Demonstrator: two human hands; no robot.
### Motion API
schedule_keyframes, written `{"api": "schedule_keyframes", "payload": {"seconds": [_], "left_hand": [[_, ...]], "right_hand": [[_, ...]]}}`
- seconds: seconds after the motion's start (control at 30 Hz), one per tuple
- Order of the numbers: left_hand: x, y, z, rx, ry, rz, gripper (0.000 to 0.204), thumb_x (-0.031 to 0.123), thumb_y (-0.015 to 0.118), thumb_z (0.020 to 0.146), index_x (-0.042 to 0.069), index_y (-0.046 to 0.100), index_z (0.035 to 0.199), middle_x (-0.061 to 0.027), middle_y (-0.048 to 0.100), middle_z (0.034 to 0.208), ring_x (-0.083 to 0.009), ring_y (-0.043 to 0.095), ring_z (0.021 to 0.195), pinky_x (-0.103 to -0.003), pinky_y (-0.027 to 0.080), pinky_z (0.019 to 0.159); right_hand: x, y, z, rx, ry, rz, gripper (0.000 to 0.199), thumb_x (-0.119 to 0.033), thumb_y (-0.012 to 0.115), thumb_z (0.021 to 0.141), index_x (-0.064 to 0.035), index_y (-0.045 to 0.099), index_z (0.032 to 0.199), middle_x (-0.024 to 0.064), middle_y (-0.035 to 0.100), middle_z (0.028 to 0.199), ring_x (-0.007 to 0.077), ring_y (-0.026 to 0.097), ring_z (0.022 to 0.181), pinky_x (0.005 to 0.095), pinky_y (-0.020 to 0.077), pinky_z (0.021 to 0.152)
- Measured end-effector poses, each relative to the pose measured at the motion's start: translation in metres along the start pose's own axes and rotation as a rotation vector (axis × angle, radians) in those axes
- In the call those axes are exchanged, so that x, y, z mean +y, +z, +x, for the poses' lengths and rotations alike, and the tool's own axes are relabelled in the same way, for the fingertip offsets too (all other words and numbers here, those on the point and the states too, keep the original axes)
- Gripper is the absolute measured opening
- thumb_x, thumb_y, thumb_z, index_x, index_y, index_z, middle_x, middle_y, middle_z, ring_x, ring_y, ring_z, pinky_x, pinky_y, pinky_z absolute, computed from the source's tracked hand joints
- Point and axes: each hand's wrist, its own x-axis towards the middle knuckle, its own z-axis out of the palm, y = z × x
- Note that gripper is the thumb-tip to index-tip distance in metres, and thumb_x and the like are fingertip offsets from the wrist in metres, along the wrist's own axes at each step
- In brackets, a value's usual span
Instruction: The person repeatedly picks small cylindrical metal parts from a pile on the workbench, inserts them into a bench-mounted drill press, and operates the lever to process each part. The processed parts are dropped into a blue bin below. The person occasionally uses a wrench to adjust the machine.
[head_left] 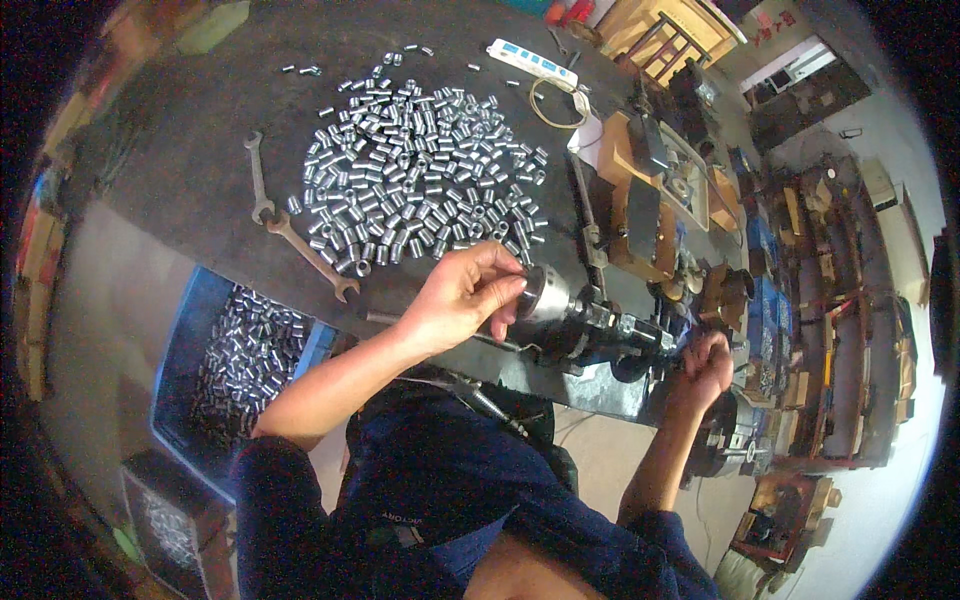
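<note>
My left hand [462, 295] rests against the front of a round metal chuck [545, 294] on a small dark bench machine [610, 330], fingers curled at its mouth; whether a sleeve is between them is hidden. My right hand [706, 366] is closed around a handle at the machine's right end. A large heap of short shiny metal sleeves [420, 165] lies on the dark workbench [190, 180] just beyond my left hand.
Two open-ended spanners [300, 245] lie left of the heap. A blue crate [195, 310] holding more sleeves sits below the bench's left edge. A white power strip [530, 62] lies at the back. Wooden blocks and tools [640, 190] crowd the right side.
</note>
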Motion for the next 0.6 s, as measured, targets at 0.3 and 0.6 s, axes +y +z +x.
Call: {"api": "schedule_keyframes", "payload": {"seconds": [0.3,0.6], "left_hand": [[0.003,0.005,-0.004,0.052,-0.041,0.032,0.009,0.008,0.046,0.084,-0.001,0.045,0.084,-0.0069,0.052,0.059,-0.0115,0.05,0.045,-0.024,0.043,0.039],[0.003,0.002,-0.003,0.031,-0.033,-0.03,0.009,0.008,0.047,0.084,-0.001,0.045,0.085,-0.0067,0.051,0.06,-0.0117,0.05,0.046,-0.024,0.043,0.039]], "right_hand": [[0.003,-0.005,0.004,-0.022,0.06,-0.006,0.021,-0.017,0.034,0.081,-0.0067,0.04,0.064,-0.0017,0.03,0.05,0.006,0.025,0.041,0.0195,0.0204,0.035],[0.001,-0.009,0.0,-0.043,0.02,0.04,0.029,-0.024,0.038,0.086,-0.006,0.04,0.063,-0.0008,0.032,0.051,0.0068,0.026,0.041,0.0194,0.0206,0.035]]}}
